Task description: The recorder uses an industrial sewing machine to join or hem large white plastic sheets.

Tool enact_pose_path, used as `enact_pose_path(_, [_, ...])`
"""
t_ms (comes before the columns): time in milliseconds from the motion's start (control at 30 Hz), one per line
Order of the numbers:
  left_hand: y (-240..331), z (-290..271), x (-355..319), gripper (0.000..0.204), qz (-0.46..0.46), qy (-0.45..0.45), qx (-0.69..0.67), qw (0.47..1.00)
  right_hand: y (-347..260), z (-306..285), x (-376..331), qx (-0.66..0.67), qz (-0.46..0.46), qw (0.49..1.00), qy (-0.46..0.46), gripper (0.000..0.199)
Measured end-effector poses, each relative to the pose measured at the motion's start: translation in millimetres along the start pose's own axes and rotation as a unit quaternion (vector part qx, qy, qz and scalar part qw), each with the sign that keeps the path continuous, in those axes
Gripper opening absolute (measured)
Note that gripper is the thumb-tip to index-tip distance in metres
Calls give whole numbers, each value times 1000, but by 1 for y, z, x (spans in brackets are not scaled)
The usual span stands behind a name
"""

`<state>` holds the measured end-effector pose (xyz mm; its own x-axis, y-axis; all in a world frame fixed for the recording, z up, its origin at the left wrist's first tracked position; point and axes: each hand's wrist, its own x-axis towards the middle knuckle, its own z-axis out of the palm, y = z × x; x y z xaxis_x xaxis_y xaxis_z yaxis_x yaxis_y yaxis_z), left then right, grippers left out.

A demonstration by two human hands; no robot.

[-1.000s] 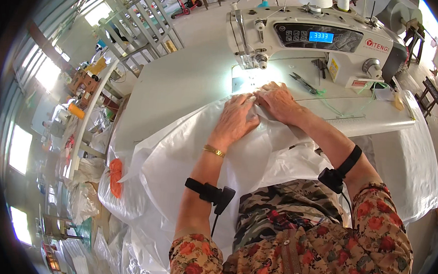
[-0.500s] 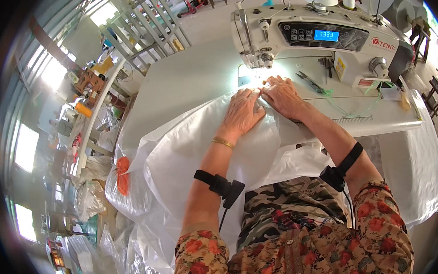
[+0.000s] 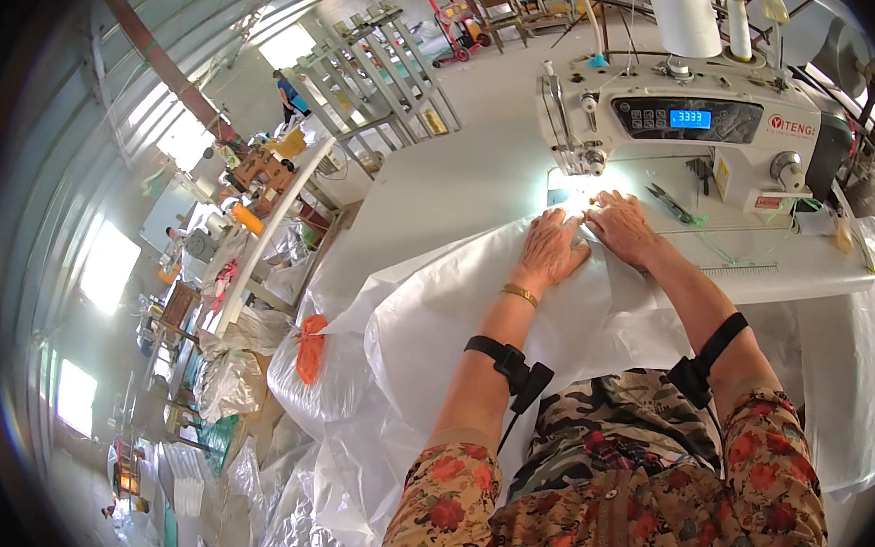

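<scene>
Far off to the left, metal racks [image 3: 390, 60] stood along the wall, and a clear bag with something orange [image 3: 314, 361] inside sat beside the white table [image 3: 443, 189]. Across the table and down over the person's lap lay a large sheet of white translucent fabric [image 3: 454, 325]. The left hand [image 3: 551, 248] rested flat on it, palm down, fingers spread and open, a gold bracelet [image 3: 520, 295] at the wrist. Just beside it, nearly touching, the right hand [image 3: 621, 225] also lay open and flat, pressing the fabric's edge close under the needle of the white sewing machine [image 3: 687, 123]. Scissors [image 3: 670, 203] lay on the machine bed to the right, near the hand.
</scene>
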<state>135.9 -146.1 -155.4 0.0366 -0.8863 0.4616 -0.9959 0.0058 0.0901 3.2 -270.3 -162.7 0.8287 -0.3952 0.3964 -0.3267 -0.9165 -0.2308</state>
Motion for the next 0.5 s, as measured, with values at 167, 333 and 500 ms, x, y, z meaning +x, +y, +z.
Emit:
enact_pose_path(167, [0,5,2,47,-18,-11,-25,999,5,1,0,9,-9,1000,1,32])
enact_pose_path(333, [0,4,2,45,-29,-15,-23,999,4,-3,1,16,-8,1000,-10,31])
enact_pose_path(500, [2,2,3,45,-41,-30,-34,998,-6,-13,0,8,-5,1000,-21,29])
